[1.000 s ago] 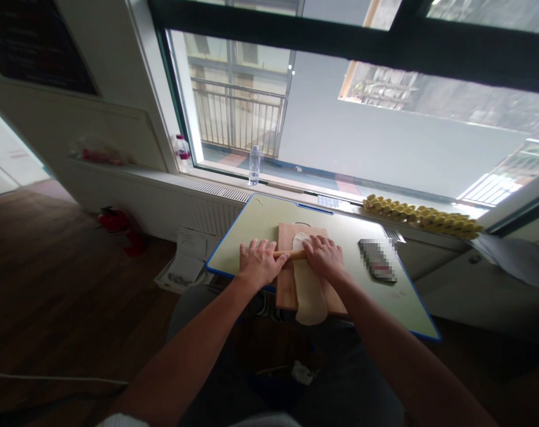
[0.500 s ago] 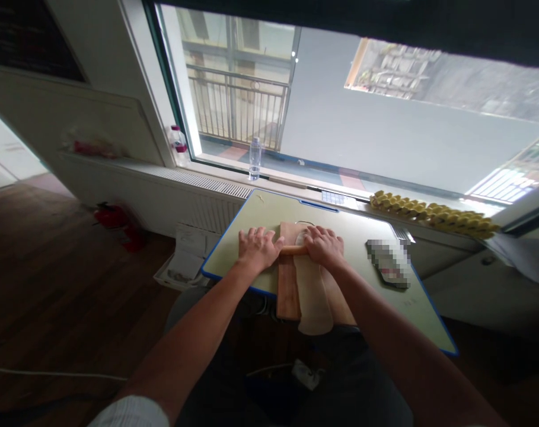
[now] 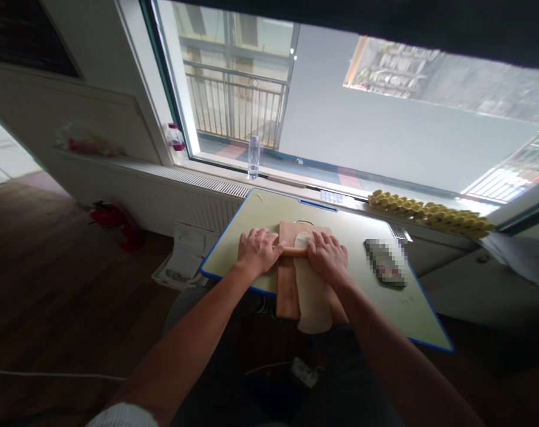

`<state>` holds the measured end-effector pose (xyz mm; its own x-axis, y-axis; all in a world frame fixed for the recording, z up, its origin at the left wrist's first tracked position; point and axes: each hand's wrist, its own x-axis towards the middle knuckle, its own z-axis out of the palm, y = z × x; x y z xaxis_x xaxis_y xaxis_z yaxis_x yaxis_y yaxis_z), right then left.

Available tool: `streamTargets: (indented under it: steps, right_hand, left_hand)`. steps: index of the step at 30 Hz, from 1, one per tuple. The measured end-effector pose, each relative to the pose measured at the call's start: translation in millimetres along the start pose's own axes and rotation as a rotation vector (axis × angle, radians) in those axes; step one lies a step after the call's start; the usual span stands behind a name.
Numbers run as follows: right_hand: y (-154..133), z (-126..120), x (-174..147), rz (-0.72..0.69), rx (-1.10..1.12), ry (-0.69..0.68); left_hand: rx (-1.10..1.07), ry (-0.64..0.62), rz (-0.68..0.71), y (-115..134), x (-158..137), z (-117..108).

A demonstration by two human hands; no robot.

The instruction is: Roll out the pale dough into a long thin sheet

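Observation:
A wooden rolling pin lies crosswise over a long pale strip of dough. The near end of that strip hangs past the front edge of a wooden cutting board. My left hand is closed over the pin's left end, its thumb pointing inward along it. On the other end rests my right hand, fingers curving forward over the pin and hiding that tip. Between the hands, the dough's far end shows beyond the pin, next to my right fingers.
The board sits on a blue-edged folding table. A dark, pixelated object lies at its right. On the windowsill stand a clear bottle and yellow egg trays. A red fire extinguisher is on the floor at left.
My right hand has shifted slightly to the right, and more of the dough's far end shows. Both hands stay on the rolling pin. The view has moved a little.

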<state>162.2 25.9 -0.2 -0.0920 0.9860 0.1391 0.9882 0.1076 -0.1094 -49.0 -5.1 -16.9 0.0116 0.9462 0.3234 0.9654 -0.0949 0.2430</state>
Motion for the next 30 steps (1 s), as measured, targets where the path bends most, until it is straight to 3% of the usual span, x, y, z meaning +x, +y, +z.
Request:
streamTargets:
  steps: [6, 10, 21, 30]
  right_hand:
    - [8.6, 2.1, -52.5, -0.008, -0.039, -0.004]
    - [8.2, 3.3, -61.2, 0.024, -0.048, -0.017]
    - [5.3, -4.2, -29.6, -0.027, -0.06, 0.066]
    - [12.6, 2.0, 21.4, 0.064, 0.036, 0.014]
  left_hand:
    - [-0.096, 0.007, 0.063, 4.4, -29.6, -5.3]
    - [-0.12, 0.007, 0.08, 4.7, -32.5, -1.5]
    - [-0.016, -0.029, 0.015, 16.1, 7.0, 3.4]
    - [0.024, -0.057, -0.014, 14.6, 53.6, 23.5]
